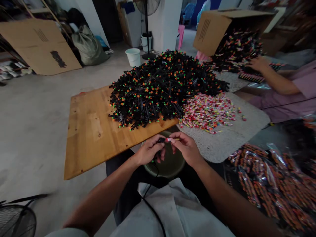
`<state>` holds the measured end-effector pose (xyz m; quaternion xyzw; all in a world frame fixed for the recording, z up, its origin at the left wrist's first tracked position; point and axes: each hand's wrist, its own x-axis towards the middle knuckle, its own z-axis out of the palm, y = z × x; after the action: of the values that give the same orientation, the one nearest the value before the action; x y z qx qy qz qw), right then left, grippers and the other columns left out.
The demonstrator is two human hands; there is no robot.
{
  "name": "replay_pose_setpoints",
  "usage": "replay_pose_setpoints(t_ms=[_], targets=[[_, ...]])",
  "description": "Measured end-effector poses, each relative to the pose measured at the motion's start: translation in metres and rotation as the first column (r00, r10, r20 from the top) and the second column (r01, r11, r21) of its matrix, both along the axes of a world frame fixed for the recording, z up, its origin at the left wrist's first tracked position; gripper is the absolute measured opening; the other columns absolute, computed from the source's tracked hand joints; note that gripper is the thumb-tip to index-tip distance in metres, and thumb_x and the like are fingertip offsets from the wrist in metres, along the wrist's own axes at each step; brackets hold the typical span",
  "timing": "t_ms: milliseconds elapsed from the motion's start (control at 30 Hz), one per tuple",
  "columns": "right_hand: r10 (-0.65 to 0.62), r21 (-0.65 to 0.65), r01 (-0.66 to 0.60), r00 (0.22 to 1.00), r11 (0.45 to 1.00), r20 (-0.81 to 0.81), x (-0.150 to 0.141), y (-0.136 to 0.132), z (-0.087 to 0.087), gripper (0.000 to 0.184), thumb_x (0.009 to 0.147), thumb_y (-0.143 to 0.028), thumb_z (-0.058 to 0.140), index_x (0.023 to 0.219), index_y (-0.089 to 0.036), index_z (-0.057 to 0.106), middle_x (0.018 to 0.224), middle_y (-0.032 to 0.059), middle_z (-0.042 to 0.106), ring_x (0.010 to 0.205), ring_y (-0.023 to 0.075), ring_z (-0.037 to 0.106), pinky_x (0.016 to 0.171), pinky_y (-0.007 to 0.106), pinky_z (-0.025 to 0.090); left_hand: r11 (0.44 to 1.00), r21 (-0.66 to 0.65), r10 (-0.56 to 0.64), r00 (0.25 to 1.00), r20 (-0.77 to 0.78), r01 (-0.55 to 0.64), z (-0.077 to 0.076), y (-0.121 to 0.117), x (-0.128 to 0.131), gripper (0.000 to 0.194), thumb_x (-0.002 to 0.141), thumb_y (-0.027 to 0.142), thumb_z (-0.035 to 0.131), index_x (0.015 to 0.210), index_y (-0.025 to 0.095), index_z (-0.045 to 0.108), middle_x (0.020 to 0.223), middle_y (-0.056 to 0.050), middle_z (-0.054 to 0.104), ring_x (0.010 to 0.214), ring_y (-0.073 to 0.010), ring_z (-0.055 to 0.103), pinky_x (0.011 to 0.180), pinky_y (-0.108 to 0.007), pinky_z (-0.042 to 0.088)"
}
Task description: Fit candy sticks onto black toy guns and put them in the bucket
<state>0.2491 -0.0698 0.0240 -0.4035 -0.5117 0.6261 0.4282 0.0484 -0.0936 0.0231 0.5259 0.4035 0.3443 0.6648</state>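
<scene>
My left hand (152, 148) is closed around a small black plastic piece (161, 140), which looks like a toy gun; much of it is hidden by the fingers. In a pinch, my right hand (187, 147) holds a small red-and-white wrapped tube (169, 140), its end close to the black piece; I cannot tell whether they touch. Both hands are above a dark green basin (170, 166) on my lap. Ahead lies a big heap of black toy pieces (153, 89) with orange and green tips. Right of it is a pile of similar wrapped tubes (209, 112).
The heap rests on a wooden board (86, 138), the tubes on a grey tabletop (214, 148). At right, a co-worker's hand (259, 64) is by a tipped cardboard box (209, 33). Bagged goods (269, 177) lie lower right; a fan (17, 219) stands lower left.
</scene>
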Motion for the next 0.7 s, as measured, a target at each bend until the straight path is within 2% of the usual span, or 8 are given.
replay_pose_setpoints(t_ms=[133, 267, 433, 500, 567, 700], targets=[[0.021, 0.110, -0.037, 0.988, 0.993, 0.151, 0.010, -0.002, 0.002, 0.025, 0.091, -0.046, 0.075, 0.099, -0.023, 0.072, 0.074, -0.0014, 0.067, 0.060, 0.0139, 0.061, 0.057, 0.028, 0.053, 1.000, -0.002, -0.031, 0.999, -0.021, 0.031, 0.002, -0.001, 0.000, 0.032, 0.103, 0.049, 0.057, 0.116, 0.020, 0.053, 0.069, 0.004, 0.062, 0.058, -0.0125, 0.065, 0.049, -0.020, 0.054], [0.038, 0.195, -0.081, 0.976, 0.978, 0.214, 0.014, -0.001, 0.004, 0.022, 0.094, -0.044, 0.073, 0.102, -0.023, 0.073, 0.090, 0.0026, 0.074, 0.066, 0.0147, 0.064, 0.061, 0.029, 0.055, 0.997, 0.025, -0.071, 0.997, -0.034, 0.072, 0.007, -0.001, -0.001, 0.035, 0.104, 0.051, 0.056, 0.117, 0.019, 0.054, 0.069, 0.004, 0.062, 0.057, -0.0115, 0.063, 0.049, -0.019, 0.054], [0.070, 0.352, -0.179, 0.951, 0.919, 0.302, 0.021, 0.002, 0.012, 0.016, 0.096, -0.037, 0.071, 0.103, -0.022, 0.076, 0.098, 0.0048, 0.075, 0.081, 0.0164, 0.068, 0.070, 0.028, 0.055, 0.984, 0.044, -0.165, 0.981, -0.100, 0.170, 0.016, 0.001, -0.006, 0.042, 0.104, 0.057, 0.055, 0.117, 0.017, 0.057, 0.066, 0.004, 0.061, 0.052, -0.0094, 0.059, 0.047, -0.017, 0.051], [0.125, 0.328, -0.228, 0.943, 0.917, 0.308, 0.023, 0.004, 0.015, 0.017, 0.097, -0.037, 0.071, 0.102, -0.022, 0.076, 0.096, 0.0046, 0.074, 0.079, 0.0160, 0.067, 0.068, 0.027, 0.054, 0.976, -0.003, -0.219, 0.970, -0.107, 0.220, 0.019, 0.002, -0.009, 0.044, 0.103, 0.060, 0.056, 0.115, 0.017, 0.057, 0.067, 0.004, 0.061, 0.054, -0.0102, 0.060, 0.047, -0.018, 0.050], [0.209, 0.237, -0.275, 0.940, 0.932, 0.270, 0.026, 0.007, 0.014, 0.017, 0.096, -0.038, 0.072, 0.101, -0.022, 0.075, 0.091, 0.0035, 0.074, 0.074, 0.0150, 0.065, 0.065, 0.026, 0.054, 0.955, -0.080, -0.290, 0.955, -0.069, 0.284, 0.022, 0.003, -0.012, 0.044, 0.102, 0.061, 0.057, 0.111, 0.017, 0.057, 0.069, 0.004, 0.060, 0.055, -0.0111, 0.062, 0.047, -0.019, 0.050], [0.376, 0.057, -0.381, 0.923, 0.923, 0.082, 0.028, 0.012, 0.009, 0.019, 0.094, -0.039, 0.076, 0.101, -0.021, 0.073, 0.084, 0.0023, 0.076, 0.068, 0.0139, 0.065, 0.061, 0.025, 0.054, 0.889, -0.215, -0.389, 0.915, 0.107, 0.403, 0.023, 0.005, -0.016, 0.043, 0.100, 0.059, 0.062, 0.113, 0.018, 0.056, 0.070, 0.003, 0.058, 0.058, -0.0135, 0.063, 0.045, -0.020, 0.048]])
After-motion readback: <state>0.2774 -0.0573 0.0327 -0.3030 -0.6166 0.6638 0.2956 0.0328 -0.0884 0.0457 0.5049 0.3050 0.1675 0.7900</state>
